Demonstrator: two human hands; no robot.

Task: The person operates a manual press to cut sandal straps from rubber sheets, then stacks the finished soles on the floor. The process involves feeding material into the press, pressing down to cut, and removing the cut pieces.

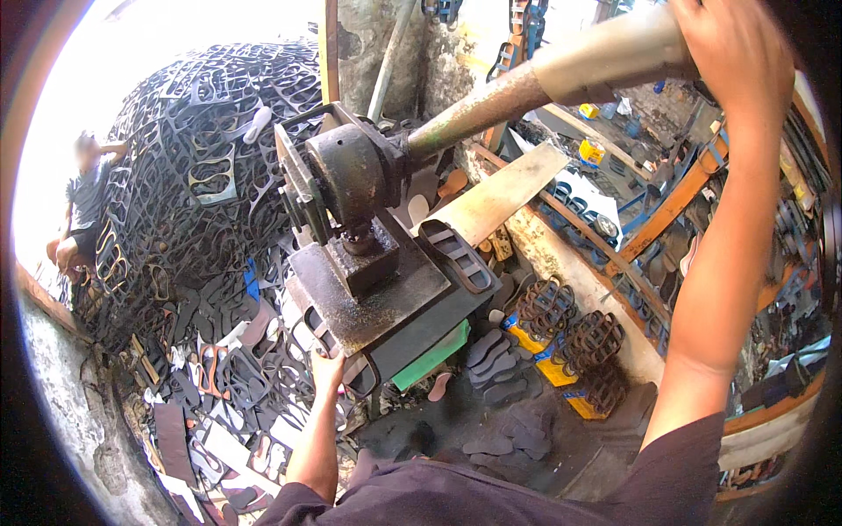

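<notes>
My right hand (737, 57) clasps the thick lever (614, 54) of the press (351, 175), far right; at its near-left corner, my left hand (329, 370) meets a dark cut-out strip (323, 337) at the fingertips, though I cannot tell whether they clamp it.

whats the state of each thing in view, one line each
metal press, scuffed and worn
lever, slanting up to the right
right hand, gripping the lever's upper end
left hand, at the press's near edge
green sheet, partly covered
dark scrap, heaped high, full of cut-outs
</notes>
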